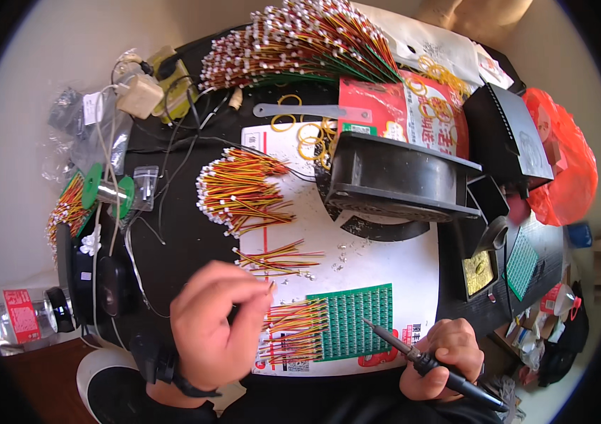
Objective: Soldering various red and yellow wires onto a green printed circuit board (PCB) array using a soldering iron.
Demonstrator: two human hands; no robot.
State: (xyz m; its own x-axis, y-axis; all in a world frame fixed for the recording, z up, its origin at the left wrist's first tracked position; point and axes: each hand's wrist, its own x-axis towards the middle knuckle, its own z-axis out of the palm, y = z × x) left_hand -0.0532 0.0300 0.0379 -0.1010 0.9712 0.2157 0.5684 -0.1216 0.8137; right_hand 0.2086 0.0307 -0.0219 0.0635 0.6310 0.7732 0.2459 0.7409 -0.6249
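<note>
Board [357, 321], green, flat and finely gridded, lies near the person on a white sheet, a row of wires overlapping its left edge. Beneath spreads the black worktop [187, 244], largest of all, then the smooth paper sheet [385, 261]. At the back sprawls a dense heap [293, 49] of red and yellow wires with white ends. The fan [396, 173] is black, thick-framed and boxy. The left hand [209, 328] has thumb and forefinger pinching a tip [271, 287] too small to identify; the right hand's fingers curl around the slim, pointed iron [424, 364] above the board's right part. Red plastic bag [569, 173], thin and crinkled: contents unclear. The rectangular tray [467, 277] holds a rough golden mass [480, 268]; the green-flanged spool [93, 186] carries silvery wire [111, 192].
</note>
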